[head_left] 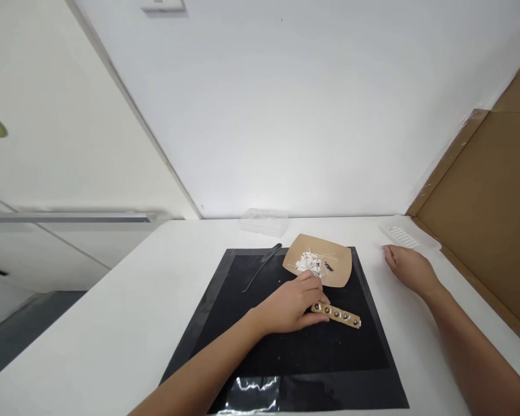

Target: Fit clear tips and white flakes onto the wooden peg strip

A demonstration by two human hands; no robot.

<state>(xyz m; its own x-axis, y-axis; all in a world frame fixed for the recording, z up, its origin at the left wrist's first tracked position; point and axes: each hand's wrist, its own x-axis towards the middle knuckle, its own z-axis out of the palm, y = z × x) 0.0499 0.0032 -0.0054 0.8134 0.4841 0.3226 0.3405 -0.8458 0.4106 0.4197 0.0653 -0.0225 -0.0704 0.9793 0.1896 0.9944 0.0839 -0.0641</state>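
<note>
My left hand [292,303] is closed on one end of a narrow tan strip [341,316] set with several small round dark metal pieces, just above the black mat. Behind that hand lies a tan paper tray [340,266] holding a heap of white scraps [309,263] and a small dark piece. Off the mat to the right, my right hand [409,268] has its fingers pinched together. Something tiny and pale may show at its fingertips, too small to name. A translucent plastic tray [429,240] with a lined white label sits just beyond it.
A thin hooked tool [260,268] with a dark handle rests on the black mat [242,341], left of the paper tray. Clear plastic packaging [264,222] lies against the back wall. Cardboard [494,219] stands along the right side of the white table [125,323].
</note>
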